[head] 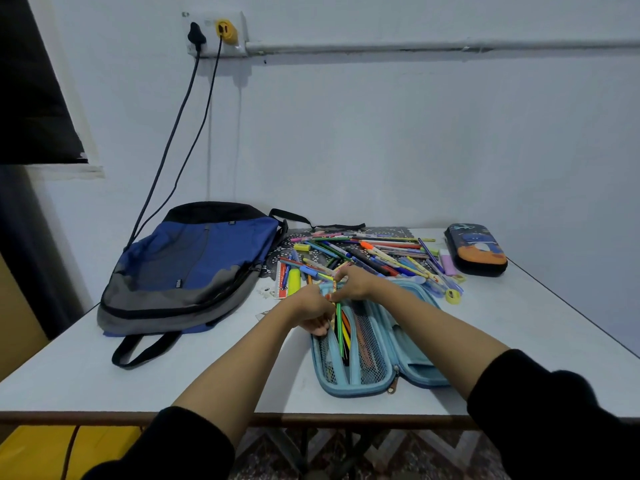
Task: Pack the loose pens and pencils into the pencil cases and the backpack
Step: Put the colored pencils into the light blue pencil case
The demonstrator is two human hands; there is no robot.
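Worked with both hands at the open blue case (367, 362), at 6 o'clock on the table (104, 375).
Gripped its left edge with left hand (310, 308), fingers curled; pinched tops of pens (340, 329) lying in it with right hand (355, 282). Had loose pile (374, 252) at 12 o'clock of it, backpack (194, 268) at 10 o'clock, dark case (476, 249) at 2 o'clock.

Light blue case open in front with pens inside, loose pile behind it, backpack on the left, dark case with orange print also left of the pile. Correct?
Not quite. The head view shows the dark case to the right of the pile, not the left. The rest holds: light blue case open in front with pens inside, backpack on the left.
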